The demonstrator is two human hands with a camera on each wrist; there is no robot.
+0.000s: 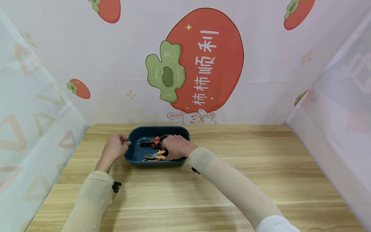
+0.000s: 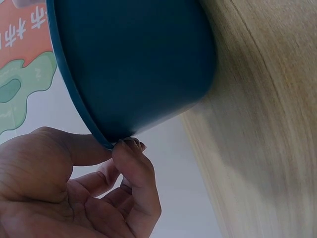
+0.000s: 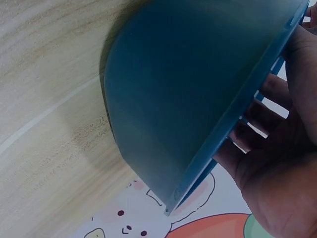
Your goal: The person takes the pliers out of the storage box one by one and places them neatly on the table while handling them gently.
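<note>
Fingers of the left hand (image 1: 114, 149) are pinching a blue bin (image 1: 157, 163) on the tabletop (image 1: 255, 170) as the right hand (openness and grip hidden) (image 1: 177, 148) is reaching among orange-handled pliers (image 1: 148, 142) and yellow-handled pliers (image 1: 155, 156) inside, where crowding is risking a snag.

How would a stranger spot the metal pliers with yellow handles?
On the pale wood-grain table, find the dark blue rounded rectangular bin. Inside, towards its near wall, the metal pliers with yellow handles lie partly hidden by the person's right hand. Their yellow handles set them apart from the red-and-black grips farther back.
</note>
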